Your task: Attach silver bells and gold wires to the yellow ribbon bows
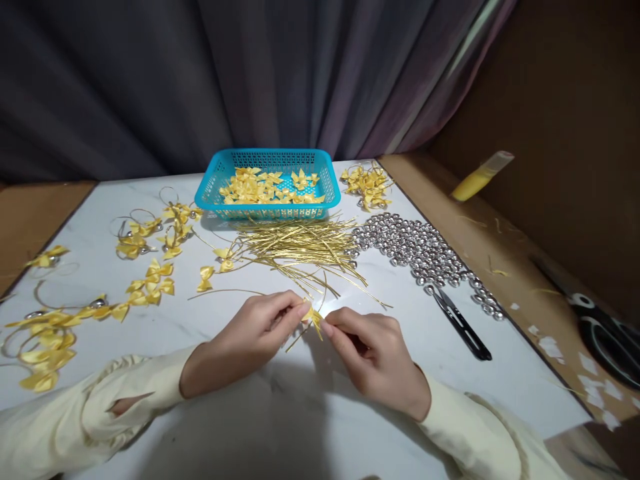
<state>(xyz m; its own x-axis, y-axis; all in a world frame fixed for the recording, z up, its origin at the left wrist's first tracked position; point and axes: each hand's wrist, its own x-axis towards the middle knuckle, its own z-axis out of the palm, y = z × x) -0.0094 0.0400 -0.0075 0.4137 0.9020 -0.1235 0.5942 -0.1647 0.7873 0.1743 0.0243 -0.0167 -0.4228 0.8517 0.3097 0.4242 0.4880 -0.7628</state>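
Fingertips of both hands were pinched together on one small yellow satin ribbon bow (314,316), held just above the table's near centre. My left hand (250,333) gripped it with thumb and forefinger; my right hand (373,350) closed on it from the other side, a thin gold wire trailing below the bow toward me.

Counts: one turquoise perforated plastic basket (216,190) at the far centre, holding loose yellow bows, too many to count. One pile of thin gold wire ties (300,248) just in front of it. One heap of small silver metal bells (415,250) right of the wires, uncountable. One pair of black tweezers (460,323) beside the bells. Finished bows on gold loops (150,283) scattered at left, a second cluster right of the basket.

Surface was a white marble-look tabletop (280,413) set on brown board. One pair of black-handled scissors (607,340) lay at far right. Dark grey curtain (150,73) behind.
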